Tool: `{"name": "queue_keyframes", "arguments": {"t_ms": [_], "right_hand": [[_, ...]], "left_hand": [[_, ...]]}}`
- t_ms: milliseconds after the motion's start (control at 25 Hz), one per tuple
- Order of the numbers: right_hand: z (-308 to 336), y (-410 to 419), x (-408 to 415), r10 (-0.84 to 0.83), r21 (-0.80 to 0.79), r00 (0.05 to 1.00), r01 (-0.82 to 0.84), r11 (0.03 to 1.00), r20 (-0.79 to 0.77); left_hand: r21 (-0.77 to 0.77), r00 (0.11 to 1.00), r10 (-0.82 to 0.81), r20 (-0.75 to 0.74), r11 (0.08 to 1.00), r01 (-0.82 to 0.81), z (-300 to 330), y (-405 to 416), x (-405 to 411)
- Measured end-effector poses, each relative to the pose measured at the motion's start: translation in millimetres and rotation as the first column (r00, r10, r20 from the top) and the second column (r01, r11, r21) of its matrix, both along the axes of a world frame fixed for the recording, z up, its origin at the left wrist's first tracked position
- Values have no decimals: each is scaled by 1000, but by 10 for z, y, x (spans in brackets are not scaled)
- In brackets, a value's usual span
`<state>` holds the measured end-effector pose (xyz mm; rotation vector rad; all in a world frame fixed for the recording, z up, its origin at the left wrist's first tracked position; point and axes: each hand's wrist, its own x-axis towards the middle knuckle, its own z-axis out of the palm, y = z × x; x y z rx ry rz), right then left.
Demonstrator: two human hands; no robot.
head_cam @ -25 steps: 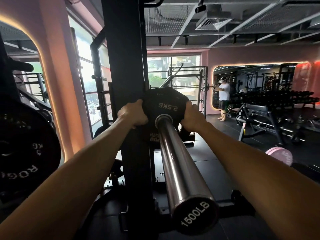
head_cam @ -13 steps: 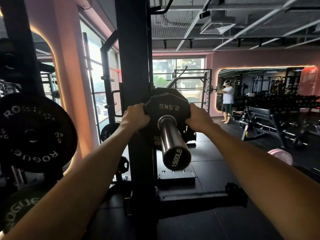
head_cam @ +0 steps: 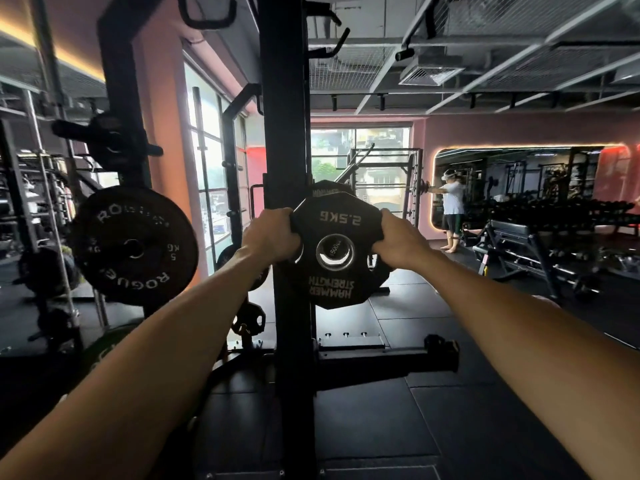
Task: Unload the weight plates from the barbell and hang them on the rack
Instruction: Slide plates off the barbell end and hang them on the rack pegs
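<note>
I hold the 2.5 kg Hammer Strength plate [head_cam: 334,251] upright in front of me, face toward me and its lettering upside down. My left hand [head_cam: 272,239] grips its left edge with the fingers curled round the rim, and my right hand [head_cam: 398,242] grips its right edge the same way. Through the plate's centre hole I can see the barbell sleeve end [head_cam: 335,252], marked 1500LB; whether the plate is wholly clear of the sleeve I cannot tell. Just behind the plate's top edge another Hammer plate [head_cam: 327,188] peeks out, farther along the bar. The plate overlaps the right side of the black rack upright [head_cam: 285,133]. Left of the plate, a Rogue 5 kg plate [head_cam: 133,249] hangs on a storage peg of the rack. Right of the plate and well behind it, a person in a white shirt [head_cam: 452,211] stands by a mirror, with a bench [head_cam: 512,244] near them.
</note>
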<state>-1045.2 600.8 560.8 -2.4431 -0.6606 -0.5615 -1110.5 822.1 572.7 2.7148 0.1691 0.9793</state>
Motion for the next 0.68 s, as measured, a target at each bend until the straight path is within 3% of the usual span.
{"name": "queue_keyframes", "arguments": {"t_ms": [400, 680], "right_hand": [[455, 593, -1285, 110, -34, 993, -108, 994, 48], [577, 1930, -2275, 219, -54, 974, -216, 975, 52]], "left_hand": [[45, 990, 124, 61, 991, -127, 391, 492, -1587], [63, 987, 153, 52, 986, -156, 502, 1849, -2735]]}}
